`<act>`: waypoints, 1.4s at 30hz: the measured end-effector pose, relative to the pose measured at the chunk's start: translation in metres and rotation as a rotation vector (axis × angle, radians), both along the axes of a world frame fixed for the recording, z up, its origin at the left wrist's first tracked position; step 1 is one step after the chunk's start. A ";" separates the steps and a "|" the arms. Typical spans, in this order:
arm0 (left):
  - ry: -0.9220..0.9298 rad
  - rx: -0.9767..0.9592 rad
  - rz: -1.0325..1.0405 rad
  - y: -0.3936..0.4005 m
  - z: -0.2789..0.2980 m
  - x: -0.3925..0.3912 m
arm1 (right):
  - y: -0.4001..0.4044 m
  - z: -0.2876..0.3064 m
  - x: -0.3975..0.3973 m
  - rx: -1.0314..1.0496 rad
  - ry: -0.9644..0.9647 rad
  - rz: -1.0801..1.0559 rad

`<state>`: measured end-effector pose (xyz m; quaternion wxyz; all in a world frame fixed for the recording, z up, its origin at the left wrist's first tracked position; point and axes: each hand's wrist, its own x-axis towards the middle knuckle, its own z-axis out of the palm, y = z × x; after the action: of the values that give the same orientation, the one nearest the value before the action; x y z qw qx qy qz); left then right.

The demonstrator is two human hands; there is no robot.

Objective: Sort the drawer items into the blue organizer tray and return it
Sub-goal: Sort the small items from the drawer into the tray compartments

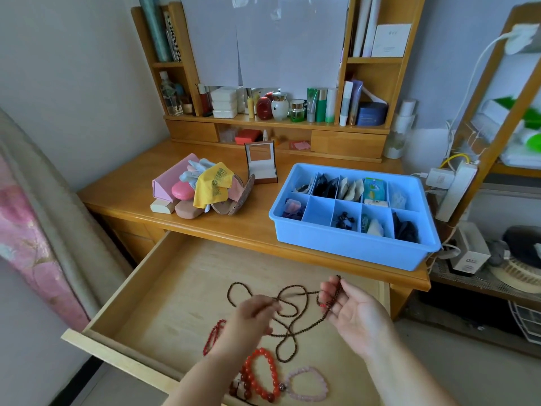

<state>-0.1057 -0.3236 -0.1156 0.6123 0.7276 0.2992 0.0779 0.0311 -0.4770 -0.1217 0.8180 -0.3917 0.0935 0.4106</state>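
Wooden desk, open drawer [164, 291]; blue organizer tray [348, 244] sits on top at right.
Your left hand [251, 315] and right hand [351, 309] both pinch the dark bead strand [292, 317] over the drawer; light, limp, tangle-prone, so gather its loops first.

A home bedroom corner, shown by a wooden dressing worktop [140, 183] against the wall, its hutch shelf [275, 124] crowded with cosmetic bottles [321, 105] and jars [279, 106], a floral curtain [26, 230] at the left edge, and an open drawer [175, 291] of bead bracelets [263, 373].
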 end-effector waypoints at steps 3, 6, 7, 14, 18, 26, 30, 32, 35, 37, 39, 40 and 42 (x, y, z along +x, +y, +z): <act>0.065 0.774 -0.460 -0.020 0.023 0.013 | 0.006 0.006 -0.009 -0.253 -0.391 0.262; -0.040 0.851 -0.411 -0.028 0.037 0.025 | 0.008 0.017 -0.019 -0.413 -0.637 0.539; -0.066 0.778 -0.305 -0.027 0.039 0.029 | 0.007 0.020 -0.021 -0.394 -0.637 0.595; -0.053 -0.420 -0.224 -0.012 0.028 0.028 | 0.003 0.028 -0.019 -0.036 -0.305 0.521; -0.128 -0.375 -0.207 -0.008 0.020 0.024 | 0.003 0.022 -0.019 -0.034 -0.297 0.542; -0.059 -0.254 0.140 -0.001 -0.009 0.016 | -0.008 0.033 0.002 -0.106 -0.448 0.305; -0.143 -0.473 0.074 0.001 -0.008 0.025 | -0.005 0.050 -0.003 -0.474 -0.881 0.479; -0.215 -0.610 -0.003 0.002 -0.008 0.027 | 0.001 0.068 -0.002 -0.643 -1.154 0.630; -0.227 -0.731 0.021 0.009 -0.022 0.021 | 0.011 0.104 0.013 -0.741 -1.379 0.727; -0.146 -0.654 0.097 0.017 -0.039 0.012 | 0.016 0.129 0.032 -0.752 -1.439 0.743; -0.060 -0.560 0.157 0.026 -0.057 0.002 | 0.019 0.152 0.056 -0.755 -1.456 0.707; -0.028 -0.534 0.192 0.030 -0.065 -0.003 | 0.021 0.161 0.068 -0.751 -1.457 0.675; 0.006 -0.516 0.267 0.038 -0.077 -0.010 | 0.027 0.175 0.092 -0.722 -1.445 0.611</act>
<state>-0.1158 -0.2859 -0.1927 0.7605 0.5024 0.4042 0.0769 0.1235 -0.4504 0.0532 0.3563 -0.8007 -0.4343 0.2082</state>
